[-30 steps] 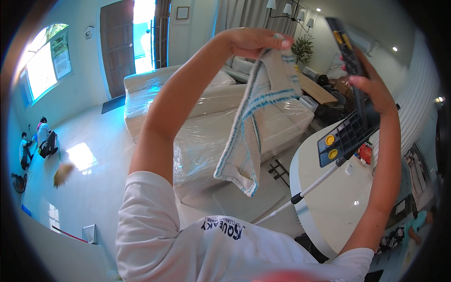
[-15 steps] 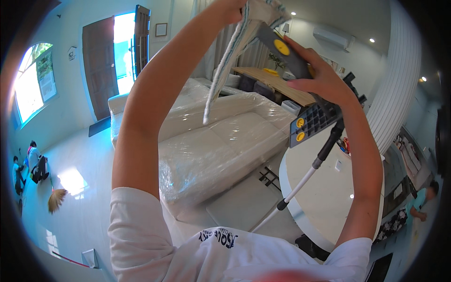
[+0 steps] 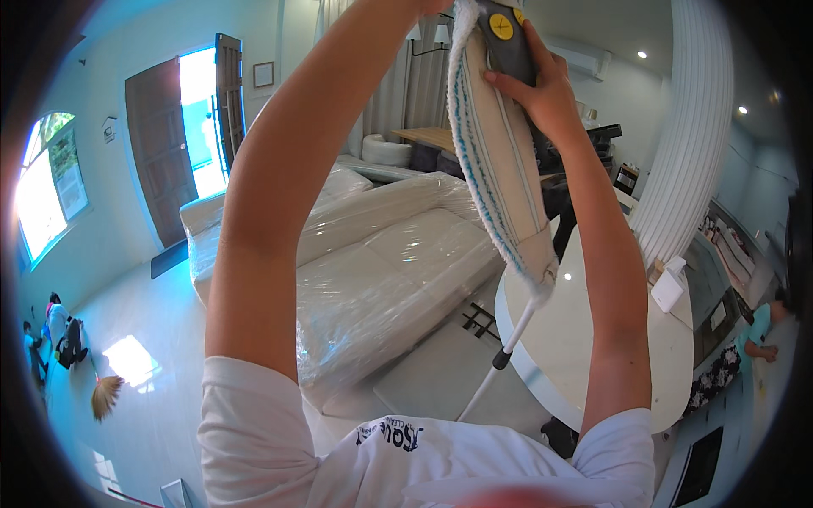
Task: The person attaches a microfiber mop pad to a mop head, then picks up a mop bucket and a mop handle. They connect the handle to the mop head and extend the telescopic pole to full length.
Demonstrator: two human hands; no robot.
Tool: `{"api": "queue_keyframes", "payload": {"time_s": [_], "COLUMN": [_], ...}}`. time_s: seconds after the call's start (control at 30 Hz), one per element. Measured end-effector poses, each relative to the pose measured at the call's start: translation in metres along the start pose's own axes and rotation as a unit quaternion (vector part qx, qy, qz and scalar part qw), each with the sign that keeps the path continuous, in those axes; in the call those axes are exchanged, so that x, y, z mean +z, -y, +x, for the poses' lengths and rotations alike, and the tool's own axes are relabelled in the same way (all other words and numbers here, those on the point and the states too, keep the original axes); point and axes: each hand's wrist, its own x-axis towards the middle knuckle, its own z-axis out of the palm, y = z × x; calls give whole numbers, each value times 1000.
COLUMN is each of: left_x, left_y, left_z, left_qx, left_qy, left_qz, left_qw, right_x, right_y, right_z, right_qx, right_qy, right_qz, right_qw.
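A flat mop is held upside down, its grey mop head (image 3: pixel 511 46) raised at the top of the view, with yellow round buttons. A white mop pad (image 3: pixel 504 161) with blue-green stitching hangs along the head, its lower end near the white pole (image 3: pixel 483 389). My right hand (image 3: pixel 542 93) grips the mop head and pad edge, thumb on the pad side and fingers behind. My left hand (image 3: pixel 432 5) is at the pad's upper end, mostly cut off by the top edge; it appears closed on the pad.
A plastic-wrapped sofa (image 3: pixel 398 262) stands ahead, beside a white round-ended table (image 3: pixel 593 339). A fluted column (image 3: pixel 690 135) rises at the right. Two people (image 3: pixel 63 330) are low at the far left near a broom (image 3: pixel 106 396); another person (image 3: pixel 758 343) is at the right.
The pad has swung right and now lies along the mop head, covering the lower plate that showed before. Both hands have moved up slightly, and the view has shifted a little.
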Motion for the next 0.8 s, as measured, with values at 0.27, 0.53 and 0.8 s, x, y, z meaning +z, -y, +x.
{"api": "queue_keyframes", "payload": {"time_s": [0.27, 0.53, 0.8], "left_x": [44, -34, 17], "left_y": [25, 23, 50], "left_z": [-24, -6, -29], "left_qx": [-17, 275, -80], "left_qy": [-65, 18, -6], "left_qz": [248, 650, 116], "left_qw": [967, 708, 990], "right_x": [-20, -8, -9], "right_y": [-11, -16, -17], "right_z": [1, -3, 8], "right_qx": [62, -5, 25], "right_qy": [23, -13, -60], "right_qz": [83, -131, 23], "right_qw": [994, 991, 998]}}
